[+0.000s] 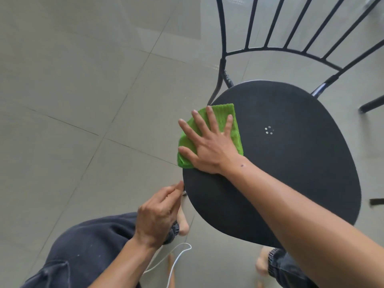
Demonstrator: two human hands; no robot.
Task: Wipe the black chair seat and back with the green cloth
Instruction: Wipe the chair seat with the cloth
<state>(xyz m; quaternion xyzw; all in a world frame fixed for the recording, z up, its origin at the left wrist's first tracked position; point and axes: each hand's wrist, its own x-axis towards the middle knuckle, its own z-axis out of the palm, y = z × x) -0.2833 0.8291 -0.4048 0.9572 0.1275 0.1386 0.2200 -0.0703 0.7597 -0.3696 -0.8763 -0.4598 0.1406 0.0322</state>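
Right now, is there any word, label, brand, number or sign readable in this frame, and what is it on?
No text can be read anywhere.
Left rear post of the chair frame: small pale marks, perhaps a sticker or scuffs, too small and blurred to read.
Chair seat: a ring of small holes at its centre, not writing.
Green cloth under the right hand: no label visible.
Left hand, dark trousers: nothing printed shows.

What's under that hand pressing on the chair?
Under the right hand lies a folded green cloth, flat on the black seat near its left edge. The cloth's middle and the seat beneath are covered.
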